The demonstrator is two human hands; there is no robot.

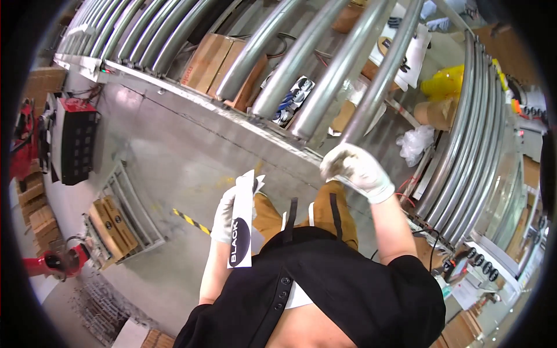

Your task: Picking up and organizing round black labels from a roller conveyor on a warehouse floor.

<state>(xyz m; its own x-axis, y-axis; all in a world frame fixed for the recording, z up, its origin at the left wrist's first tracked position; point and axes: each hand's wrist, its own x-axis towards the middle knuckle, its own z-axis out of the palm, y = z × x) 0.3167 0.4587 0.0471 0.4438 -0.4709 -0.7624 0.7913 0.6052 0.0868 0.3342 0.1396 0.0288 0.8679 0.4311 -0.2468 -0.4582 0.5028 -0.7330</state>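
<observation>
My left hand [224, 216], in a white glove, grips a stack of white paper strips [244, 203] in front of my left thigh. The front strip bears a black oval with white lettering, and the upper ends fan apart slightly. My right hand [362, 172], also gloved, is raised at the near edge of the roller conveyor [333, 75], close to the end of one roller. Its fingers are curled in, with dark smudges on the glove. Whatever lies within them, if anything, is hidden.
Cardboard boxes [212, 62] and a pack with dark round prints [297, 95] show beneath the rollers. A second roller section [464, 139] curves along my right. To my left stand a black machine with a red top [75, 139] and a metal frame carrying brown boxes [113, 226].
</observation>
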